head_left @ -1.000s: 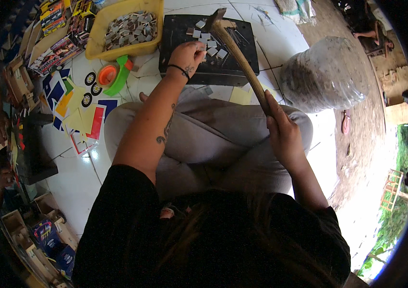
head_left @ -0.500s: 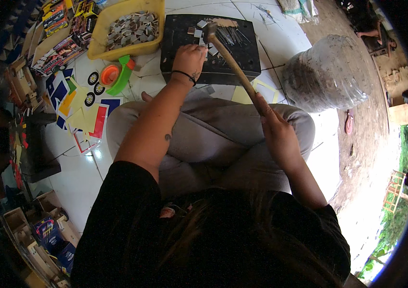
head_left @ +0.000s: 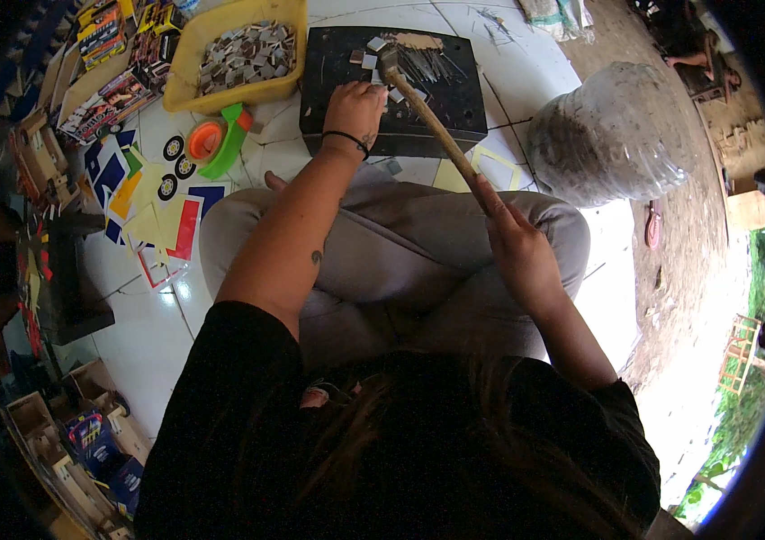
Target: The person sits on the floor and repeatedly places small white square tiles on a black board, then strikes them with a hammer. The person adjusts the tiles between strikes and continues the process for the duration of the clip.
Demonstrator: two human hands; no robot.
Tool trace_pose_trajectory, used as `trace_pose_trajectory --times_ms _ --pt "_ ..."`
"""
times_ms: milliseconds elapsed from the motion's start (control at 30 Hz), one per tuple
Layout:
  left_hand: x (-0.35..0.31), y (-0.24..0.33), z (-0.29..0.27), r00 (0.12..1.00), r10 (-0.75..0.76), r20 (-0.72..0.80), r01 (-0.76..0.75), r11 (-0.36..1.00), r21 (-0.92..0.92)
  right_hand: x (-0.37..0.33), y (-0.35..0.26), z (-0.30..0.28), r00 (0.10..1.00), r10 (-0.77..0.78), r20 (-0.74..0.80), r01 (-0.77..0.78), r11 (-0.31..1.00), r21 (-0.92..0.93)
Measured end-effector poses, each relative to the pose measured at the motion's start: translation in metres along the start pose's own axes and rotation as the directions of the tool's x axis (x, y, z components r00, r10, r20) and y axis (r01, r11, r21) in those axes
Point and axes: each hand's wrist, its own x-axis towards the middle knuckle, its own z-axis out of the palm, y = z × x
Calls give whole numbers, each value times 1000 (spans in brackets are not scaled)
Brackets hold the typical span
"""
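My right hand [head_left: 524, 256] is wrapped round the lower end of a hammer's long wooden handle [head_left: 441, 135]. The hammer slants up to the left, its head [head_left: 389, 63] just beyond the fingers of my left hand. My left hand [head_left: 355, 110] rests at the front of a black box [head_left: 333, 58], fingers pressed together; what they pinch is hidden. On the box lie several small square pieces [head_left: 370, 62], grey or brown on top. A bunch of thin nails [head_left: 427, 65] lies to their right, by a tan patch of crumbs or powder [head_left: 418, 40].
A yellow tub [head_left: 186, 63] full of small squares stands left of the box. Nearby lie black wheels [head_left: 167, 187], a green and orange plastic piece [head_left: 222, 148] and coloured sheets [head_left: 153, 216]. At right stands a bulky plastic-wrapped bundle [head_left: 603, 135]. Wooden toy-like bodies [head_left: 45, 166] line the left.
The hammer head has dropped slightly and shifted a little left, closer to my left hand. My left hand has hardly moved.
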Motion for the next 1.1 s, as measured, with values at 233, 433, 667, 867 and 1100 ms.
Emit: trace_pose_trajectory --times_ms 233,433,667,867,1100 --pt "-1 1 -3 1000 -3 26 3 1000 1 0 0 1 993 -61 -99 76 983 165" --pt "-1 0 0 998 17 -54 -18 1000 -23 -2 3 2 995 -12 -102 33 978 207" --pt "2 1 -7 998 10 -68 -17 994 -106 58 39 1 941 -60 -334 92 992 82" --pt "17 -27 -21 939 -302 164 343 837 -427 133 79 26 933 153 -325 -167 986 -15" --pt "45 -135 -41 559 -829 -17 645 448 -619 136 73 30 914 29 -404 -175 928 -329"
